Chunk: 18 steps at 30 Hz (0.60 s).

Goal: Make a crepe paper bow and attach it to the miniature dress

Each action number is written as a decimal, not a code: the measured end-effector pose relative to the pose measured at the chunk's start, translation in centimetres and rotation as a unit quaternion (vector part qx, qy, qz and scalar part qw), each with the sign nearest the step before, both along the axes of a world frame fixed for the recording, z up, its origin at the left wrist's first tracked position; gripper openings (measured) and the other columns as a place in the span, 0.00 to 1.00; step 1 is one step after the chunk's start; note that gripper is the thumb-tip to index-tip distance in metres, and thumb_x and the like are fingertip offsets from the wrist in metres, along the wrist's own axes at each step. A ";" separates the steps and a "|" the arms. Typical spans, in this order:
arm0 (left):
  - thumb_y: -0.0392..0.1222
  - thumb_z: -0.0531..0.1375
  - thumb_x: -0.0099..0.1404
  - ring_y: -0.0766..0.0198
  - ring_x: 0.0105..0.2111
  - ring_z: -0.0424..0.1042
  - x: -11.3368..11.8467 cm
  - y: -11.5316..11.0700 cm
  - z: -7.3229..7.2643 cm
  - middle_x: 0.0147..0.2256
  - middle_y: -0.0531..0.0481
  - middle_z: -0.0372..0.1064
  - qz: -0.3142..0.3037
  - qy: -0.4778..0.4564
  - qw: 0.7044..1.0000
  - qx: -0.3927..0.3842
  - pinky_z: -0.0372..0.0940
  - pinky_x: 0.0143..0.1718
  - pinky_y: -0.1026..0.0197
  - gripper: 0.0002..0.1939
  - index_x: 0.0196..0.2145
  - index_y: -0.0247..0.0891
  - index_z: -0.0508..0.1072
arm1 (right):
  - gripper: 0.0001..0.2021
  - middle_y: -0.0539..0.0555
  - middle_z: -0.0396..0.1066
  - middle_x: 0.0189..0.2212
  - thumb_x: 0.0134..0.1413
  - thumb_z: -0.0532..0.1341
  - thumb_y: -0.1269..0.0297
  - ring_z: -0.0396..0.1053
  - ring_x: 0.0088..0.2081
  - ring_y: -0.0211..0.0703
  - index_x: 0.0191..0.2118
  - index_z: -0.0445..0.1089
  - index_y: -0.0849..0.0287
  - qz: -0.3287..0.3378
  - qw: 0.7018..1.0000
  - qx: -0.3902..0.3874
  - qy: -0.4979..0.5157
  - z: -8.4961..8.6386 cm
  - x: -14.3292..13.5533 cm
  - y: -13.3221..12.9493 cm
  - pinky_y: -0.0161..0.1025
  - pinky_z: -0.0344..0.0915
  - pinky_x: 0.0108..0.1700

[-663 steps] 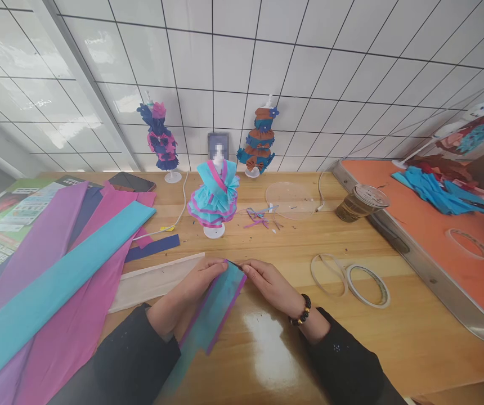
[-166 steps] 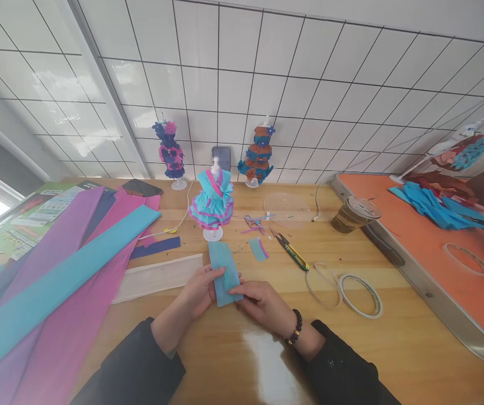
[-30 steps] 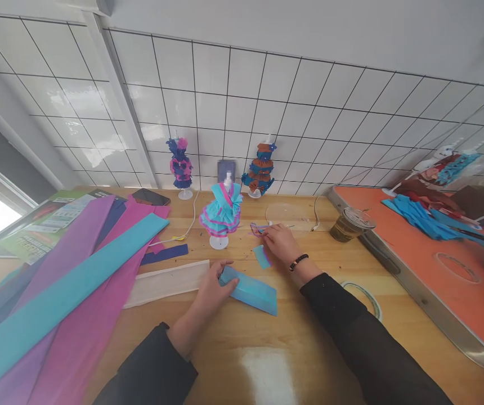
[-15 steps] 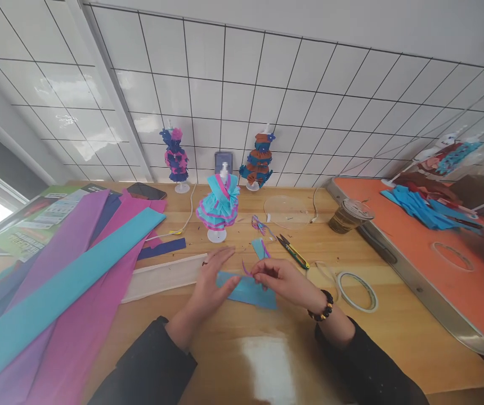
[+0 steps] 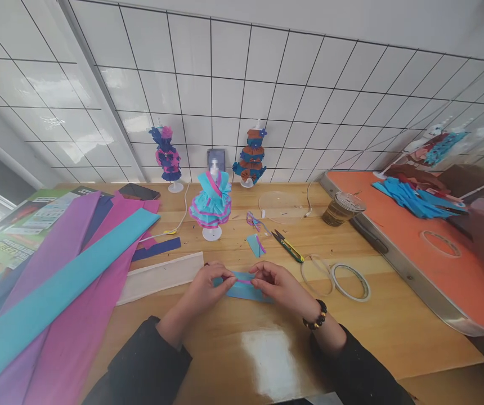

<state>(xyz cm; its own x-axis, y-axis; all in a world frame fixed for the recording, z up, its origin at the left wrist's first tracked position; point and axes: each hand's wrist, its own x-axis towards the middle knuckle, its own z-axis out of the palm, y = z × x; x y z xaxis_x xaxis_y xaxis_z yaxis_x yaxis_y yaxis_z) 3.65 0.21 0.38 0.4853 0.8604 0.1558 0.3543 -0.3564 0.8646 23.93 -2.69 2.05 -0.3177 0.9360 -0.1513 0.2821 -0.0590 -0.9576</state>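
A narrow pink-purple strip point(image 5: 244, 282) is stretched between my two hands, just over a blue piece of crepe paper point(image 5: 250, 292) lying on the table. My left hand point(image 5: 210, 284) pinches the strip's left end between thumb and fingertip. At the other end my right hand point(image 5: 279, 286) pinches it the same way. Behind my hands lies a small blue scrap with a pink edge point(image 5: 256, 245). Thread snips point(image 5: 288, 246) with yellow-green handles rest beyond my right hand, and a roll of tape point(image 5: 351, 282) lies to its right.
Turquoise point(image 5: 68, 292), pink and purple paper sheets cover the left side, beside a white strip point(image 5: 161, 275). A dress form in turquoise ruffles point(image 5: 210, 202) stands ahead, two more dressed forms behind it. A lidded cup point(image 5: 343, 209) stands near the orange table point(image 5: 419, 225).
My left hand has gone from spread fingers to pinching the strip's left end. The strip is now held level between both hands. The view has shifted slightly.
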 end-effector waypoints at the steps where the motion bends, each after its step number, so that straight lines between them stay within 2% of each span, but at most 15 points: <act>1: 0.45 0.54 0.58 0.63 0.27 0.63 -0.1 0.1 0.0 0.23 0.50 0.66 0.010 0.006 1.000 -0.003 0.57 0.31 0.63 0.12 0.25 0.39 0.73 | 0.11 0.45 0.57 0.20 0.50 0.57 0.58 0.57 0.22 0.33 0.38 0.63 0.59 -0.009 1.000 0.009 -0.009 -0.2 0.1 -0.1 0.31 0.55 0.23; 4: 0.47 0.56 0.56 0.63 0.26 0.64 -0.5 0.2 -0.1 0.23 0.50 0.67 0.036 0.029 0.999 -0.004 0.57 0.30 0.63 0.11 0.23 0.39 0.71 | 0.12 0.45 0.56 0.20 0.51 0.56 0.59 0.57 0.23 0.34 0.39 0.63 0.59 -0.037 0.999 0.031 -0.024 -0.7 0.3 -0.4 0.32 0.55 0.24; 11: 0.46 0.55 0.56 0.62 0.28 0.64 -1.1 0.5 -0.1 0.23 0.49 0.68 0.006 0.068 0.998 -0.002 0.57 0.32 0.62 0.11 0.23 0.40 0.73 | 0.11 0.45 0.58 0.20 0.51 0.55 0.61 0.58 0.22 0.34 0.40 0.62 0.59 -0.075 0.996 0.025 -0.031 -1.6 0.4 -1.1 0.32 0.56 0.24; 18: 0.50 0.58 0.52 0.62 0.27 0.64 -1.4 0.8 -0.6 0.22 0.50 0.67 0.024 0.116 0.993 -0.010 0.56 0.31 0.62 0.13 0.20 0.39 0.70 | 0.10 0.47 0.63 0.22 0.51 0.55 0.64 0.62 0.25 0.36 0.40 0.63 0.59 -0.091 0.991 0.051 -0.089 -2.2 0.5 -1.5 0.33 0.58 0.27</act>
